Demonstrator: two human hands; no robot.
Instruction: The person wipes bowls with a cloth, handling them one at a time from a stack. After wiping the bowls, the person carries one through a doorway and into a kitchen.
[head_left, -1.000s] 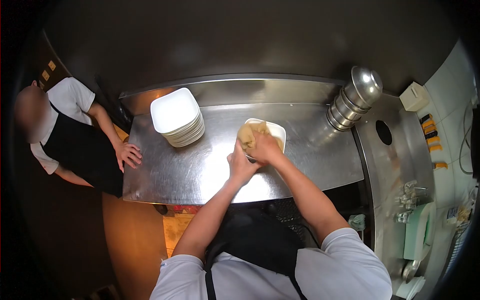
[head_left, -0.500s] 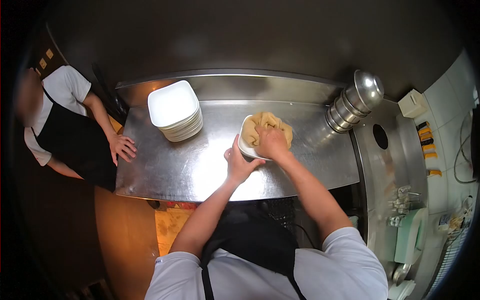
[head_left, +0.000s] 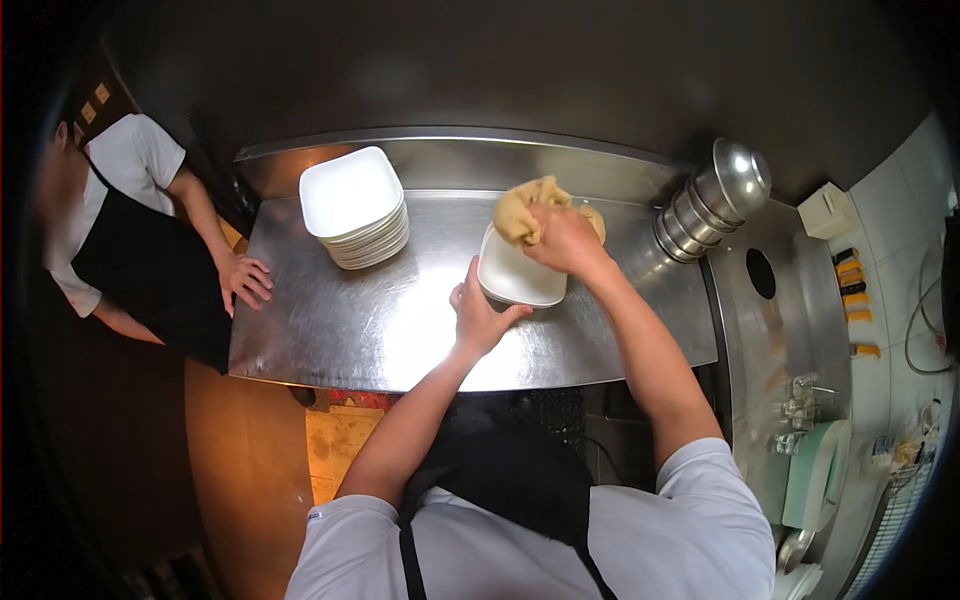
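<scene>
The left hand (head_left: 485, 318) grips the white bowl (head_left: 521, 273) above the worktop (head_left: 330, 330); the right hand (head_left: 564, 240) clutches the tan cloth (head_left: 530, 208) over its rim

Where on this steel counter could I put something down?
The counter is bare between the white dish stack and the front edge, from the coworker's hand to your left hand. Another patch lies between your right hand and the metal bowls. It's crowded around the held dish and cloth.
</scene>
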